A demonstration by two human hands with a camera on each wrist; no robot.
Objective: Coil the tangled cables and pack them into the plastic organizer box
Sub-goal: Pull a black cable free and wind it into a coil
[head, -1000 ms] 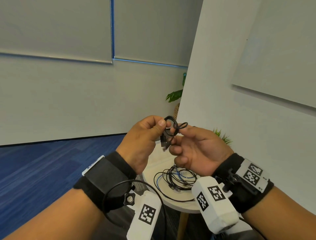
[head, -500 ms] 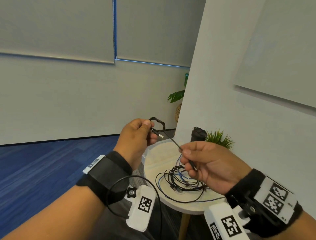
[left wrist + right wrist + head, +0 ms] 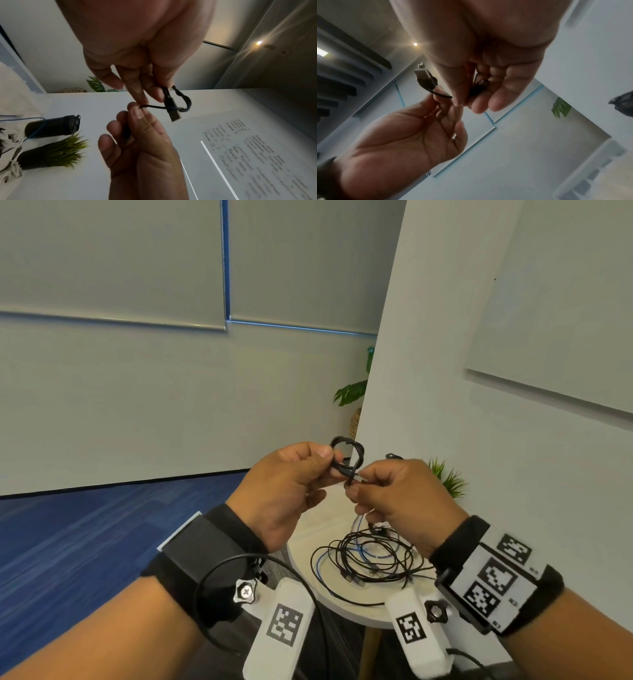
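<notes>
Both hands are raised above the small round table (image 3: pixel 342 604). My left hand (image 3: pixel 325 463) pinches a small coil of black cable (image 3: pixel 347 455) between thumb and fingers. The cable's USB plug (image 3: pixel 175 116) sticks out below the left fingers (image 3: pixel 154 93). My right hand (image 3: pixel 356 484) pinches the cable's free end (image 3: pixel 150 106) right beside the coil, and a strand crosses the plug's neck. A black connector (image 3: pixel 479 86) lies inside the right hand's curled fingers. A tangle of black and blue cables (image 3: pixel 370 559) lies on the table under my hands.
A black cylinder (image 3: pixel 51 127) and a small green plant (image 3: pixel 448 481) stand at the table's far side, close to the white wall (image 3: pixel 445 371) on the right. A blurred translucent box with compartments (image 3: pixel 594 166) shows in the right wrist view. Blue carpet (image 3: pixel 85 542) lies to the left.
Half a second ago my hands were apart with the cable stretched straight between them. Now the right hand has come up to the left, bringing the free end against the coil.
</notes>
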